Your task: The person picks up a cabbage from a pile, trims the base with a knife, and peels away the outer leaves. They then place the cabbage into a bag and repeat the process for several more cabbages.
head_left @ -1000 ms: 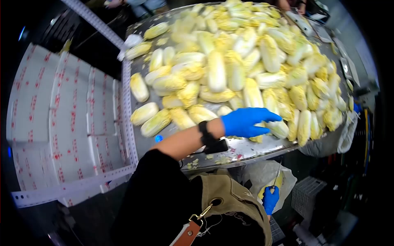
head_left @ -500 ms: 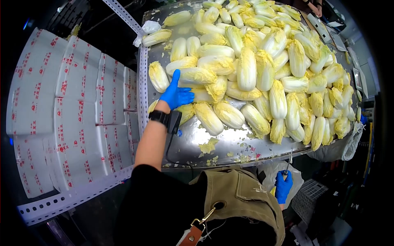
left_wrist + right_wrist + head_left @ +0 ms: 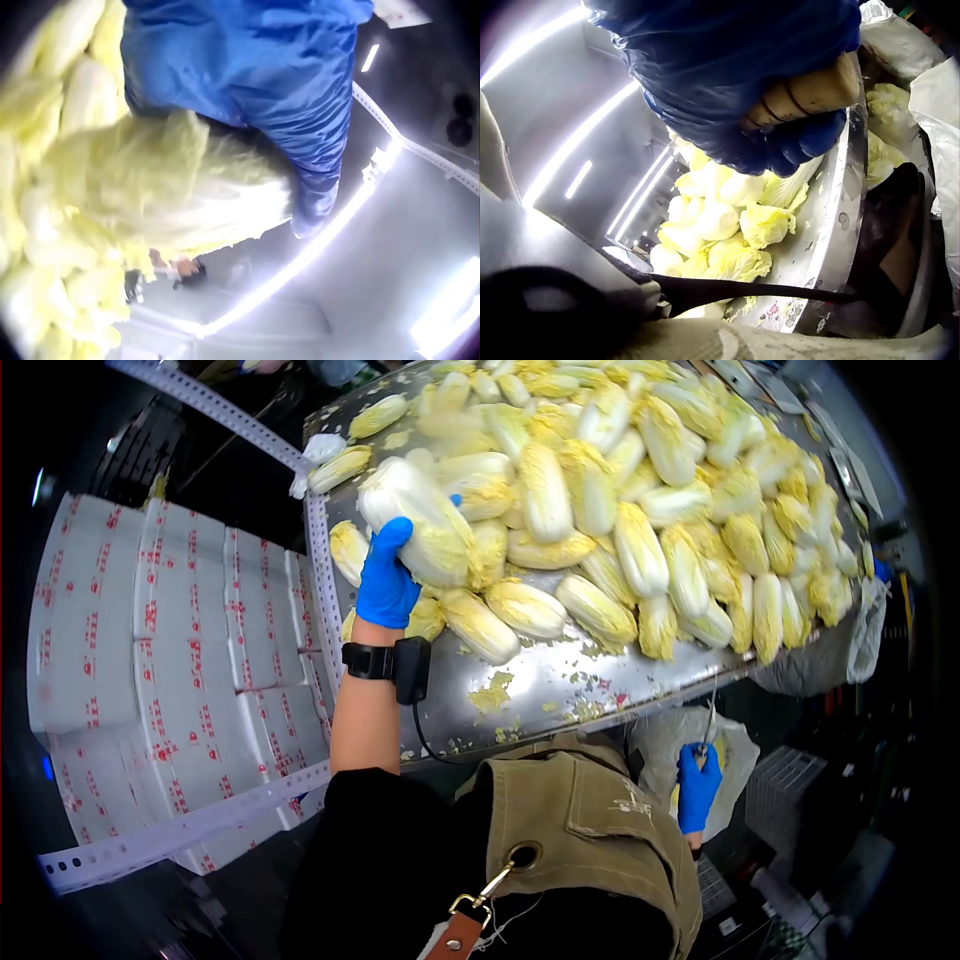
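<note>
My blue-gloved left hand [image 3: 388, 582] grips a napa cabbage [image 3: 418, 515] near the left side of the metal table [image 3: 455, 695]. Its thumb lies along the near side of the head, and one blue fingertip shows past the far side. In the left wrist view the glove [image 3: 247, 67] wraps over the cabbage [image 3: 165, 180], with its pale base beside the thumb. Low on the right, beyond the table's front edge, my gloved right hand [image 3: 699, 792] holds a knife [image 3: 711, 712], blade pointing up. The right wrist view shows its wooden handle [image 3: 806, 96] inside the curled fingers.
Many napa cabbages [image 3: 590, 490] are heaped across the table. Leaf scraps [image 3: 492, 693] lie near its front edge. White printed boxes [image 3: 190, 660] are stacked at left behind a perforated metal post [image 3: 320, 570]. A plastic bag [image 3: 735, 760] and a crate [image 3: 785, 785] are at lower right.
My left hand moved from the table's front middle to the left side, then took hold of a napa cabbage and raised it. The right hand keeps the knife low at the right.
</note>
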A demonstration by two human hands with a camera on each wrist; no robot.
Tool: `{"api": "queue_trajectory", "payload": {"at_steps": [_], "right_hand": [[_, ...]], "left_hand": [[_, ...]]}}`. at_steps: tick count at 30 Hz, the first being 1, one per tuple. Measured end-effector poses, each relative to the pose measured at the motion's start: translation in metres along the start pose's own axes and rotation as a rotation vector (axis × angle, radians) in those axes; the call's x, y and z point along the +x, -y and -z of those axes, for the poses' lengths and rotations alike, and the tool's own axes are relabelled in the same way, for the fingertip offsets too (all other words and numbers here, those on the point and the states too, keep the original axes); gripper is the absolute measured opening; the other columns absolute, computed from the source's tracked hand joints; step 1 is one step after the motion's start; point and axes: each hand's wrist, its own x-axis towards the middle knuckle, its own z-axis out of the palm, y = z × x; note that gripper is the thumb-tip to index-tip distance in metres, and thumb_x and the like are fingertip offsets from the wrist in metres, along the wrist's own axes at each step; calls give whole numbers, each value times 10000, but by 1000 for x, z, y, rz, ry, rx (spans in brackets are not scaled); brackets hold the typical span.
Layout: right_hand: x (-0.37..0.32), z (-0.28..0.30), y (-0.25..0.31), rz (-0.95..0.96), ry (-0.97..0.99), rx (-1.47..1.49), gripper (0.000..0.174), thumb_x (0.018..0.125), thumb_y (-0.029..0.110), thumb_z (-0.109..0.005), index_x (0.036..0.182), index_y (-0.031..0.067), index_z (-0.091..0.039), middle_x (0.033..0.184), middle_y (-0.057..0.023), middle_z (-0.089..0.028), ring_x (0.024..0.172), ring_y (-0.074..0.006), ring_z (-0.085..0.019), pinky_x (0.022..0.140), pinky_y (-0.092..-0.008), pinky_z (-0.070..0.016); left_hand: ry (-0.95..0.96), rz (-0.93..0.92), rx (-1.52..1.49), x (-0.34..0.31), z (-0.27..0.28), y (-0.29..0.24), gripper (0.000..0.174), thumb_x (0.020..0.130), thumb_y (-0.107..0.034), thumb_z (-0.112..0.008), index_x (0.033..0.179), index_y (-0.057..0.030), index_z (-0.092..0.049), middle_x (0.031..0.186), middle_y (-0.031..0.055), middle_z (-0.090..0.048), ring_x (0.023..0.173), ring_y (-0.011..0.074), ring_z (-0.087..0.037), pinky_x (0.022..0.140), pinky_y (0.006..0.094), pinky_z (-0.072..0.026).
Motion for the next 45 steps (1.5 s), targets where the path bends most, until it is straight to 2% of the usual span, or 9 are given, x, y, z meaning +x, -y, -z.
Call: {"api": "queue_trajectory", "payload": {"at_steps": [3, 5, 9, 11, 12, 16, 26, 39, 45], "right_hand": [[11, 12, -13, 255, -53, -70, 121, 845, 114, -649, 902, 31, -582, 691, -29, -566, 635, -106, -510, 580, -282, -426], [3, 25, 19, 229, -112, 20, 139, 838, 121, -668, 899, 23, -591, 703, -47, -578, 667, -115, -521, 613, -300, -441], [-29, 74, 59, 418, -237, -165, 145, 805, 132, -692, 867, 33, -606, 717, -147, -591, 618, -281, -571, 569, -341, -440], [-46, 100, 53, 431, -205, -285, 148, 781, 141, -691, 863, 56, -602, 733, -160, -587, 655, -347, -572, 557, -371, -443], [-54, 110, 46, 453, -236, -341, 151, 768, 154, -692, 865, 82, -602, 721, -134, -587, 665, -326, -591, 559, -375, -448], [-81, 143, 24, 448, -195, -492, 126, 822, 209, -639, 856, 101, -586, 716, -109, -596, 655, -297, -603, 565, -370, -465], [-117, 196, -69, 242, -144, -541, 140, 841, 263, -612, 846, 125, -588, 719, -113, -606, 627, -304, -608, 526, -386, -472], [-104, 220, -150, 95, -34, -469, 132, 835, 245, -597, 824, 114, -585, 740, -133, -615, 653, -345, -606, 546, -422, -483], [-83, 235, -241, -259, 41, -561, 186, 860, 274, -543, 871, 105, -621, 801, -188, -630, 737, -381, -608, 606, -467, -482]], "left_hand": [[367, 150, -55, -22, -90, 8, 970, 672, -388, -761, 1415, 3, -276, 1304, 164, -493, 1192, 342, -507, 993, 471, -436], [617, 273, 107, -31, -138, 40, 968, 631, -335, -807, 1394, 14, -324, 1304, 157, -496, 1161, 299, -534, 985, 432, -445], [949, 536, 192, -71, -221, 120, 804, 641, -195, -830, 1327, -32, -444, 1291, 88, -534, 1124, 199, -550, 993, 353, -422], [1031, 457, 318, -92, -240, 169, 796, 632, -158, -812, 1329, -41, -447, 1290, 81, -530, 1160, 186, -511, 1013, 340, -392], [1100, 351, 353, -106, -260, 177, 789, 621, -130, -796, 1327, -47, -454, 1284, 78, -527, 1179, 176, -483, 1018, 329, -373], [1250, 474, 454, -154, -292, 223, 736, 649, -96, -776, 1313, -40, -465, 1233, 66, -544, 1108, 162, -512, 972, 315, -413], [1320, 612, 545, -236, -341, 290, 590, 687, -147, -762, 1210, -31, -515, 1096, 74, -587, 1004, 182, -561, 907, 318, -457], [1308, 602, 682, -273, -358, 336, 681, 644, -200, -804, 1232, -28, -506, 1191, 112, -563, 1097, 235, -543, 954, 349, -431], [1262, 658, 521, -267, -369, 344, 780, 618, -220, -825, 1279, -14, -465, 1207, 94, -570, 1088, 194, -556, 965, 344, -430]]}}
